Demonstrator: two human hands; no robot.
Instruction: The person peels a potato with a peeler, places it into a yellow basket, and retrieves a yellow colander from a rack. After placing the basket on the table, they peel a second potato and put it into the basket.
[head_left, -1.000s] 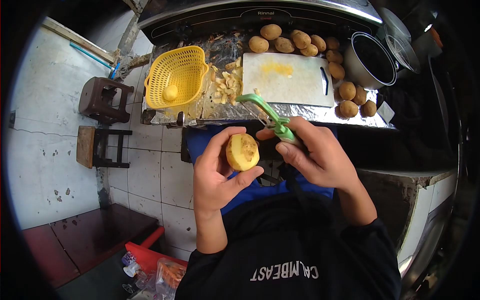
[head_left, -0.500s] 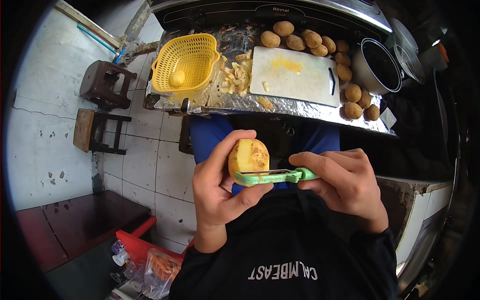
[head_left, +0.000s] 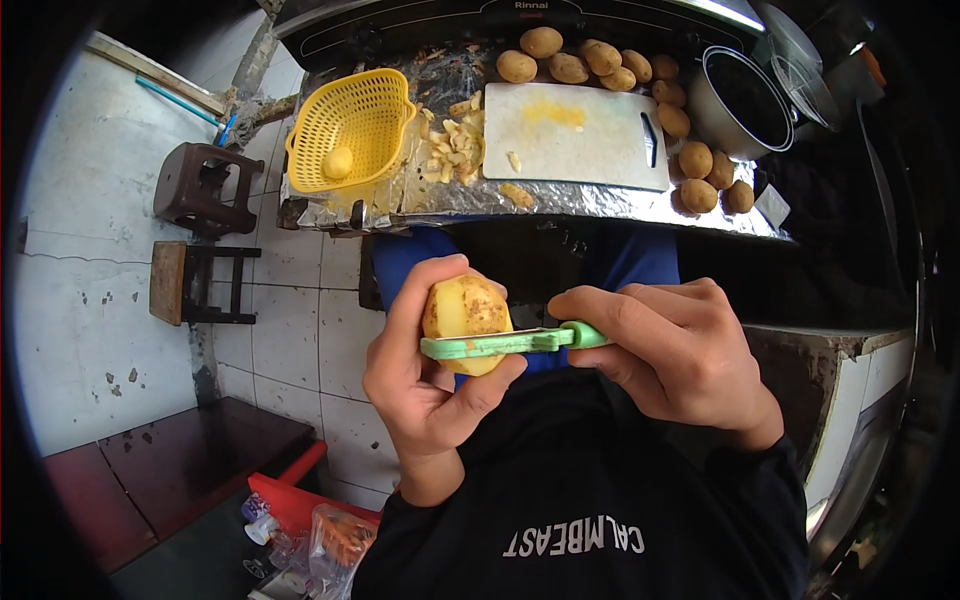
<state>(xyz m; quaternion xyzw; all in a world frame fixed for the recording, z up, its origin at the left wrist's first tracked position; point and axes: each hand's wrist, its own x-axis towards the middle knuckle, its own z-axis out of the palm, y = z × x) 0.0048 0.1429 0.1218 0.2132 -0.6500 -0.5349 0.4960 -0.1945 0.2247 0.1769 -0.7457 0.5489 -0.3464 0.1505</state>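
Note:
A partly peeled potato (head_left: 468, 308) is gripped in my left hand (head_left: 415, 380), thumb below and fingers around its far side. Brown skin still covers part of its top, while pale yellow flesh shows on the left and underneath. My right hand (head_left: 680, 355) is closed on the handle of a green peeler (head_left: 500, 345). The peeler's blade lies across the potato, over its lower part. Both hands are above my lap, in front of the counter. A yellow basket (head_left: 390, 130) on the counter holds one peeled potato (head_left: 338, 162).
Peelings (head_left: 455, 150) lie beside a white cutting board (head_left: 575, 150). Several unpeeled potatoes (head_left: 602, 57) surround the board's back and right side, near a pot (head_left: 745, 100). Two stools (head_left: 200, 190) stand on the left. A red-edged table (head_left: 310, 505) is at lower left.
Both hands, with the potato and peeler, have shifted slightly left in view. The peeler now sits across a slightly higher part of the potato, with more peeled flesh showing below. The camera view has shifted.

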